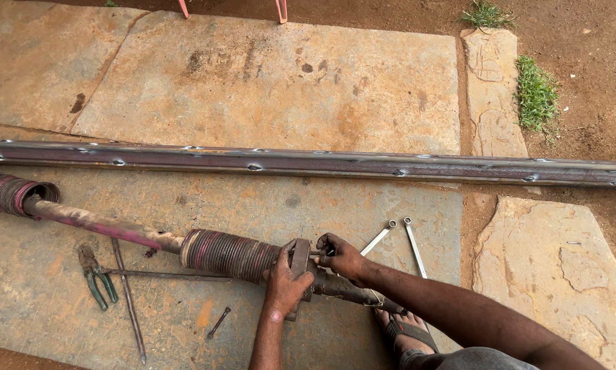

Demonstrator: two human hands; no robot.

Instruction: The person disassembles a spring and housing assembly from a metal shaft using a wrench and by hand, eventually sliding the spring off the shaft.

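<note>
The left hand (285, 284) is clamped around a rusty metal bracket (300, 264) on a long pipe (102, 226); the right hand (342, 258) pinches a small bolt at its top. Just left sits a ribbed coil (226, 255); two slim wrenches (404, 240) lie right, green-handled pliers (97, 277) far left on stone slabs (267, 82).

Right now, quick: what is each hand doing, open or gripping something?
Left hand: closed around the metal bracket on the rusty shaft.
Right hand: fingers closed at the bracket's bolt; what they pinch cannot be told.
</note>
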